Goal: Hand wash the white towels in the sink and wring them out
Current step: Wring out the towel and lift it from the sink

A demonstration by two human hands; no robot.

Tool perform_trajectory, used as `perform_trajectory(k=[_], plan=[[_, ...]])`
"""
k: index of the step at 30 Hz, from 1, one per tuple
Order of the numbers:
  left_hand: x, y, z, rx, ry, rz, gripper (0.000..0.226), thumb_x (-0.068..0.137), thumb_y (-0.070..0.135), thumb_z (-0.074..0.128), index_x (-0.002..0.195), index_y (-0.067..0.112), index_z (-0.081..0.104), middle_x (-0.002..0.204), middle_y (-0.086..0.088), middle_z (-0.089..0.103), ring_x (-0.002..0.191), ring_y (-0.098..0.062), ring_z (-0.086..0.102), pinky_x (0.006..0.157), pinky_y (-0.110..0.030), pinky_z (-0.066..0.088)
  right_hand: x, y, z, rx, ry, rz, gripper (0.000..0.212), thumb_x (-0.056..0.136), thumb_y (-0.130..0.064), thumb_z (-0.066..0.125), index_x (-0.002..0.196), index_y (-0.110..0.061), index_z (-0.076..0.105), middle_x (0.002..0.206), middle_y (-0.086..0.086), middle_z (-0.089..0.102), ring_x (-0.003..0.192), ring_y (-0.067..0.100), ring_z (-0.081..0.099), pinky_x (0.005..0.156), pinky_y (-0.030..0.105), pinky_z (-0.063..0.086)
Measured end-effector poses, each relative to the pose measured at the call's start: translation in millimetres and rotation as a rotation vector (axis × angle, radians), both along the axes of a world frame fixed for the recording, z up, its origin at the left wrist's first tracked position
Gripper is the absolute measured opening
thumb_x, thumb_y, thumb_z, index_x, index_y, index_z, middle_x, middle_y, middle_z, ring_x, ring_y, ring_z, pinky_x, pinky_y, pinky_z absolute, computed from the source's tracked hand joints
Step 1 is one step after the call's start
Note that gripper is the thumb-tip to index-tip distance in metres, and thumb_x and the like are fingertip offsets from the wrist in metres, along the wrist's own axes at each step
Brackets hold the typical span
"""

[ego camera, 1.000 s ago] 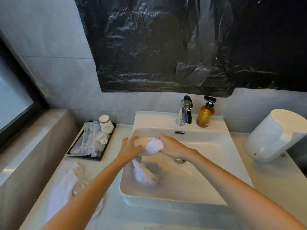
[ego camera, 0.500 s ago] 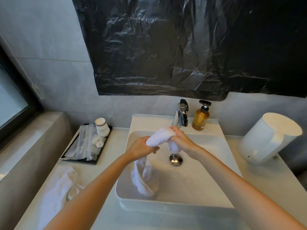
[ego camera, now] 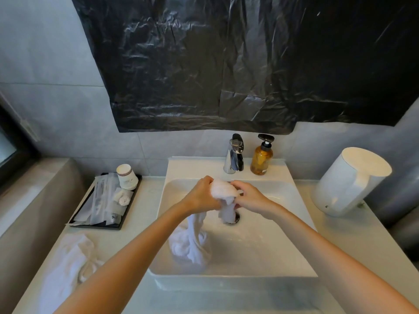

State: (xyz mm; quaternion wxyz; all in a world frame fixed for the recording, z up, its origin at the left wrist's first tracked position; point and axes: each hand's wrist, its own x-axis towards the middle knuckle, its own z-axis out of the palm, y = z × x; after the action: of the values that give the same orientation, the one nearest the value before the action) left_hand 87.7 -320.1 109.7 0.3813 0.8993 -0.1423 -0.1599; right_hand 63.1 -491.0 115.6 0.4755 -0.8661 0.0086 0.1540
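While the left hand (ego camera: 202,194) and right hand (ego camera: 249,197) both grip the bunched white towel (ego camera: 223,189) above the sink (ego camera: 283,225), its tail trailing into the basin left of the drain, scrubbing appears underway; wringing should follow, requiring opposed twisting.

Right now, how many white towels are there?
2. The twisted towel is gripped by left hand and right hand over the sink; the crumpled towel lies on the counter. More may be hidden.

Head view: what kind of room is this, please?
Probably a hotel bathroom: a white sink with a chrome tap, an amber pump bottle beside the tap, and a black tray holding wrapped toiletries and paper cups on the counter.
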Motion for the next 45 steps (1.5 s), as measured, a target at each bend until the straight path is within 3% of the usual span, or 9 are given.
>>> perform_trajectory(k=[4,10,17,21,24,27,31,42,45], plan=[[-2,-2,-12,-0.049,0.050,-0.067,0.097,0.049,0.034,0.094,0.129,0.024,0.040,0.118,0.009,0.050,0.111,-0.012,0.052,0.092,-0.033,0.048,1,2,10,0.322,0.151,-0.102,0.033,0.086,0.009,0.055,0.116,-0.006,0.054,0.117,0.014,0.058,0.108,0.029,0.061,0.086,0.040,0.058],[-6,-15,-16,0.051,0.004,-0.030,0.075,0.057,0.036,0.084,0.123,0.022,0.051,0.108,0.004,0.060,0.099,-0.018,0.060,0.088,-0.037,0.053,-6,-1,4,0.701,0.317,-0.190,0.043,0.088,0.015,0.047,0.128,0.000,0.048,0.124,0.019,0.059,0.107,0.030,0.064,0.079,0.036,0.060],[5,-10,-23,0.038,0.222,-0.028,0.041,0.074,0.016,0.077,0.108,0.012,0.057,0.096,-0.004,0.058,0.087,-0.018,0.057,0.075,-0.027,0.049,-23,-7,-15,-0.201,-0.353,0.242,0.096,0.077,0.009,0.061,0.142,-0.049,0.022,0.152,-0.012,0.016,0.131,0.007,0.031,0.088,0.020,0.047],[3,-25,-23,0.164,0.326,-0.186,0.034,0.077,0.025,0.075,0.106,0.013,0.060,0.100,-0.005,0.061,0.098,-0.022,0.060,0.074,-0.023,0.046,-23,3,-44,-0.511,-0.523,0.250,0.093,0.074,0.002,0.074,0.150,-0.023,0.025,0.152,0.003,0.017,0.134,0.017,0.027,0.096,0.029,0.048],[3,-33,-34,0.263,0.269,-0.213,0.029,0.077,0.025,0.076,0.100,0.015,0.060,0.096,-0.003,0.059,0.094,-0.020,0.059,0.073,-0.023,0.044,-15,9,-53,-0.649,-0.566,0.230,0.064,0.068,0.003,0.074,0.127,-0.006,0.052,0.123,0.014,0.049,0.110,0.032,0.053,0.069,0.036,0.051],[1,-37,-45,0.480,0.184,-0.197,0.041,0.077,0.031,0.076,0.110,0.012,0.060,0.097,-0.004,0.060,0.087,-0.019,0.057,0.077,-0.027,0.046,-10,9,-49,-0.857,-0.413,0.327,0.032,0.083,-0.003,0.062,0.113,-0.007,0.053,0.111,0.012,0.054,0.100,0.032,0.058,0.070,0.035,0.045],[-9,-43,-53,0.658,-0.066,-0.278,0.058,0.081,0.036,0.070,0.129,0.018,0.042,0.107,-0.006,0.063,0.091,-0.023,0.060,0.075,-0.032,0.046,-12,3,-55,-0.918,-0.230,0.351,0.032,0.084,-0.014,0.055,0.115,-0.011,0.055,0.104,0.012,0.064,0.092,0.031,0.063,0.072,0.035,0.047],[-16,-58,-67,0.642,-0.649,-0.560,0.054,0.095,0.030,0.053,0.140,0.014,0.028,0.110,-0.010,0.065,0.084,-0.031,0.064,0.062,-0.034,0.036,-10,-26,-48,-0.449,0.290,0.396,0.054,0.063,-0.014,0.054,0.117,-0.006,0.050,0.058,0.001,0.043,0.048,0.017,0.032,0.043,0.021,0.023],[-14,-56,-72,0.582,-0.699,-0.604,0.050,0.095,0.034,0.052,0.132,0.018,0.024,0.101,-0.009,0.066,0.077,-0.030,0.063,0.060,-0.034,0.041,-11,-29,-39,-0.397,0.425,0.389,0.010,0.063,-0.016,0.053,0.067,-0.009,0.047,0.054,-0.001,0.031,0.048,0.017,0.023,0.045,0.021,0.016]])
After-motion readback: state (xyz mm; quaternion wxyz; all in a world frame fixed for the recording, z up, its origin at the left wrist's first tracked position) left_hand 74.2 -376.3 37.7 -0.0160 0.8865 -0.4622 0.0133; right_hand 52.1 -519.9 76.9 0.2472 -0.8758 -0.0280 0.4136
